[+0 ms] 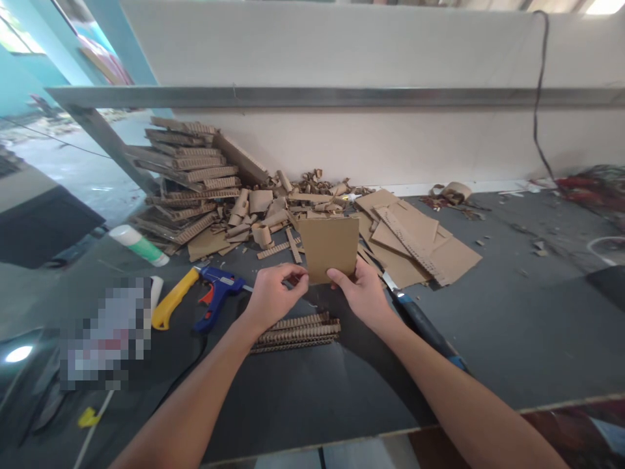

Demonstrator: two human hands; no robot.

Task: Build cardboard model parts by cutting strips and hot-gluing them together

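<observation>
A: Card (328,247), location?
B: Frame centre, upright; right hand (367,293) pinches its lower right, thumb in front, apparently for steadiness.
A: Left hand (273,296)?
B: Fingertips drawn together by the lower left corner; hold on card, cannot tell. Strips (303,333): lower centre, probably for easy reach.

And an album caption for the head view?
Right hand holding a cardboard panel, left hand at its corner, glue gun and utility knife nearby.

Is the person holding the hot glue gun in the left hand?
No, the hot glue gun lies on the tabletop, beside the left hand.
</observation>
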